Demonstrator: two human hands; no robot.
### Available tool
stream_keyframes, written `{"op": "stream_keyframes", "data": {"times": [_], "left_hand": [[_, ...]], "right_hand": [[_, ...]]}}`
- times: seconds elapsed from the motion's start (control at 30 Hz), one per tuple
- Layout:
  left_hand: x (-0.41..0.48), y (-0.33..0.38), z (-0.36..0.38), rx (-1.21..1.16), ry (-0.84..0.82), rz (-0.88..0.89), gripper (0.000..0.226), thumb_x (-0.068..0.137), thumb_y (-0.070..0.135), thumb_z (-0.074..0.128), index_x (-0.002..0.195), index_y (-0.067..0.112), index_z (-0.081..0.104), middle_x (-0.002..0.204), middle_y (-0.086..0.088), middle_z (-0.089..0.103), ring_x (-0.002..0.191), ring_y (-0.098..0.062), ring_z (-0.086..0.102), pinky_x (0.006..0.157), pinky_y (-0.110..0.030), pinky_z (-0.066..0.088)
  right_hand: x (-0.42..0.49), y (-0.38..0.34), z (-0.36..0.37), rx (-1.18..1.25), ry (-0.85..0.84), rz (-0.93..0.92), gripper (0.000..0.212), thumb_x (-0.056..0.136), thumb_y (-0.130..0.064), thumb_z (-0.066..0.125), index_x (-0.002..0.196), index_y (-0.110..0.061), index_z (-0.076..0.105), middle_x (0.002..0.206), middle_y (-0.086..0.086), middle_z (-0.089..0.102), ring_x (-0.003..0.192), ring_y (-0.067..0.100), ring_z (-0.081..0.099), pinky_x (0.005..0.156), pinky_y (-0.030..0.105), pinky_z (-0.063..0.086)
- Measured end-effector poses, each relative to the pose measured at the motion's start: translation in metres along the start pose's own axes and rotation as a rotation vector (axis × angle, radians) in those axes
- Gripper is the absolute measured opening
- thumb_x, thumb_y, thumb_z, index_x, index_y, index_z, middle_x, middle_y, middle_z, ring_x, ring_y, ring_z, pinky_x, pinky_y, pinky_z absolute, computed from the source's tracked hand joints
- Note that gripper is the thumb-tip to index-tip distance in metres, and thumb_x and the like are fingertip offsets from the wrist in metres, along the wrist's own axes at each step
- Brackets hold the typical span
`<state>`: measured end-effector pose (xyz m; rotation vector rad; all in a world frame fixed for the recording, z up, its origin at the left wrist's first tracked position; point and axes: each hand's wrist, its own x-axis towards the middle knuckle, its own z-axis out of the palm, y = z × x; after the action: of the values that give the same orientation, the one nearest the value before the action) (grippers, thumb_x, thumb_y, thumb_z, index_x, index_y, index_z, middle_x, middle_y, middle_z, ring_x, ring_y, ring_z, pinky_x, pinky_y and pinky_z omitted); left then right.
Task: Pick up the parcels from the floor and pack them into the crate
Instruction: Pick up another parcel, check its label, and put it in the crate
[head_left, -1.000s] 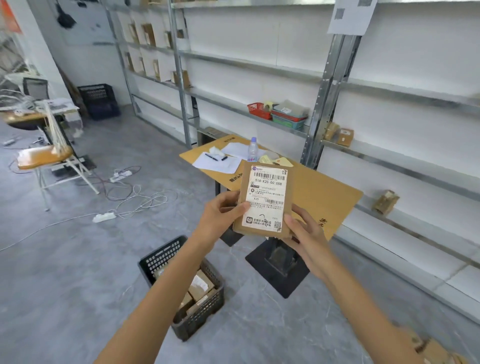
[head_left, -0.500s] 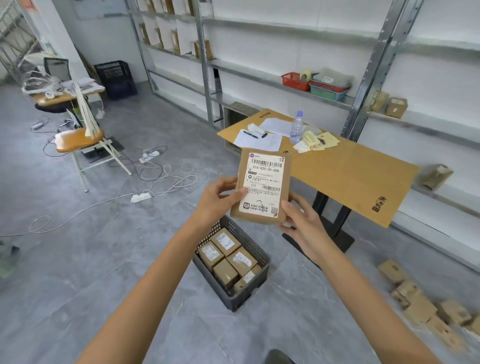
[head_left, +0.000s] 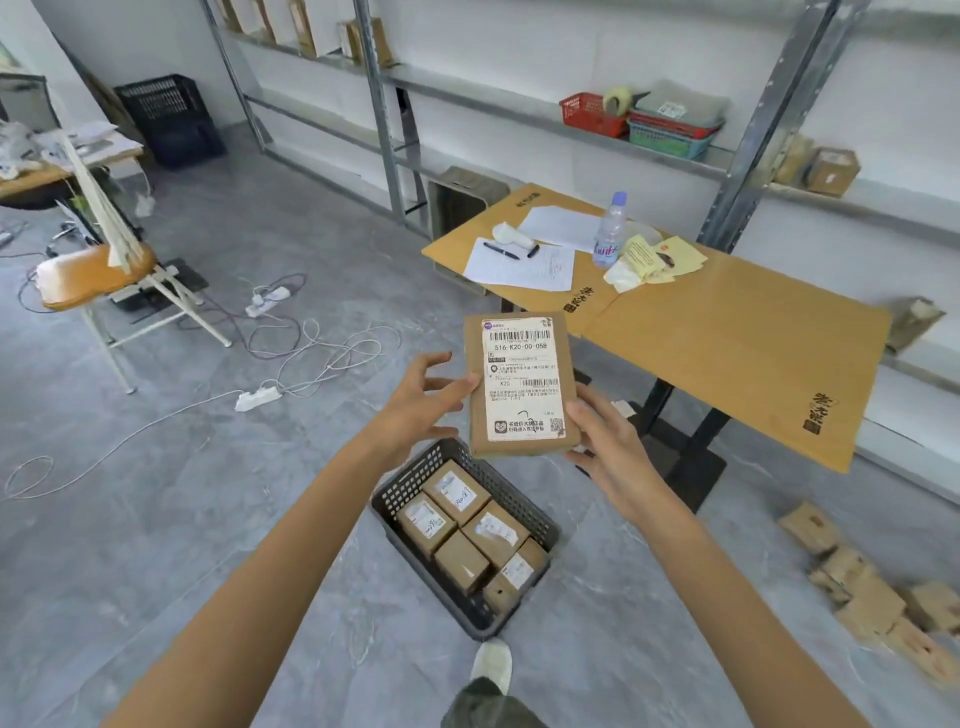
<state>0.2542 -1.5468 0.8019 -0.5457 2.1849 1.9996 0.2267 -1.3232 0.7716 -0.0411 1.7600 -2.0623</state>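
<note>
A flat brown cardboard parcel (head_left: 522, 384) with a white barcode label stands upright in front of me, above the far end of the crate. My right hand (head_left: 605, 447) grips its lower right corner, thumb on the labelled face. My left hand (head_left: 421, 405) has its fingers spread and fairly straight, with one fingertip touching the parcel's left edge. The dark grey slotted crate (head_left: 543, 522) sits on the floor below and holds several small brown parcels (head_left: 460, 522). More loose parcels (head_left: 872, 603) lie in a heap on the floor at the far right.
A cardboard-covered table (head_left: 727, 338) on black legs stands just beyond the crate, with papers and a bottle (head_left: 609, 231) on it. Metal shelving lines the wall. A chair (head_left: 93, 270) and floor cables with power strips (head_left: 311, 343) lie at left. My shoe (head_left: 491, 665) is beside the crate.
The view has tilted down, so the crate now lies right under the parcel. My left hand has loosened from gripping the parcel's left edge to spread fingers. My right hand still holds it.
</note>
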Motion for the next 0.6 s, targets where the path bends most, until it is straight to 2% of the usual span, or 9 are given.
{"op": "stream_keyframes", "data": {"times": [0.07, 0.13, 0.23, 0.33, 0.4, 0.5, 0.6], "left_hand": [[0.032, -0.001, -0.009, 0.019, -0.062, -0.078, 0.070, 0.083, 0.042, 0.067, 0.140, 0.034, 0.027, 0.130, -0.002, 0.051, 0.112, -0.023, 0.058, 0.087, -0.044, 0.054], [0.059, -0.005, -0.014, 0.010, -0.112, -0.144, 0.076, 0.081, 0.039, 0.069, 0.142, 0.035, 0.023, 0.127, -0.004, 0.055, 0.105, -0.022, 0.064, 0.079, -0.042, 0.057], [0.087, -0.014, -0.020, -0.067, -0.128, -0.176, 0.068, 0.085, 0.027, 0.068, 0.140, 0.030, 0.028, 0.104, -0.005, 0.069, 0.080, -0.015, 0.072, 0.060, -0.033, 0.059], [0.114, -0.026, -0.033, -0.158, -0.105, -0.187, 0.064, 0.085, 0.023, 0.069, 0.137, 0.028, 0.032, 0.097, -0.004, 0.072, 0.083, -0.017, 0.072, 0.064, -0.036, 0.059], [0.133, -0.033, -0.043, -0.195, -0.067, -0.212, 0.064, 0.084, 0.020, 0.069, 0.135, 0.027, 0.031, 0.096, -0.005, 0.071, 0.084, -0.016, 0.071, 0.064, -0.035, 0.059], [0.166, -0.046, -0.057, -0.247, -0.036, -0.267, 0.062, 0.084, 0.018, 0.070, 0.129, 0.028, 0.029, 0.097, -0.005, 0.070, 0.086, -0.016, 0.069, 0.062, -0.034, 0.059], [0.197, -0.056, -0.071, -0.277, -0.052, -0.323, 0.064, 0.082, 0.018, 0.072, 0.128, 0.028, 0.028, 0.102, -0.008, 0.069, 0.092, -0.021, 0.068, 0.073, -0.043, 0.058]], "right_hand": [[0.027, 0.007, 0.002, -0.022, 0.026, 0.011, 0.035, 0.095, -0.024, 0.053, 0.130, -0.025, 0.052, 0.115, 0.001, 0.068, 0.106, 0.015, 0.064, 0.089, 0.033, 0.052], [0.050, 0.013, 0.006, -0.067, 0.030, 0.023, 0.030, 0.094, -0.024, 0.054, 0.123, -0.030, 0.055, 0.114, 0.002, 0.068, 0.106, 0.014, 0.065, 0.088, 0.032, 0.053], [0.080, 0.021, 0.015, -0.115, 0.053, 0.053, 0.026, 0.091, -0.026, 0.058, 0.116, -0.034, 0.058, 0.115, 0.006, 0.067, 0.110, 0.018, 0.063, 0.091, 0.035, 0.053], [0.105, 0.035, 0.027, -0.098, 0.120, 0.067, 0.041, 0.088, -0.040, 0.058, 0.126, -0.025, 0.056, 0.121, 0.001, 0.065, 0.115, 0.016, 0.060, 0.099, 0.040, 0.048], [0.121, 0.047, 0.038, -0.078, 0.207, 0.118, 0.042, 0.093, -0.040, 0.052, 0.131, -0.023, 0.051, 0.123, -0.003, 0.062, 0.119, 0.014, 0.055, 0.104, 0.042, 0.044], [0.142, 0.067, 0.059, -0.066, 0.272, 0.242, 0.046, 0.093, -0.045, 0.049, 0.135, -0.027, 0.042, 0.126, -0.003, 0.058, 0.120, 0.016, 0.053, 0.103, 0.043, 0.044], [0.159, 0.084, 0.087, 0.009, 0.268, 0.309, 0.042, 0.089, -0.047, 0.053, 0.128, -0.037, 0.039, 0.115, -0.011, 0.061, 0.115, 0.017, 0.057, 0.105, 0.049, 0.042]]}}
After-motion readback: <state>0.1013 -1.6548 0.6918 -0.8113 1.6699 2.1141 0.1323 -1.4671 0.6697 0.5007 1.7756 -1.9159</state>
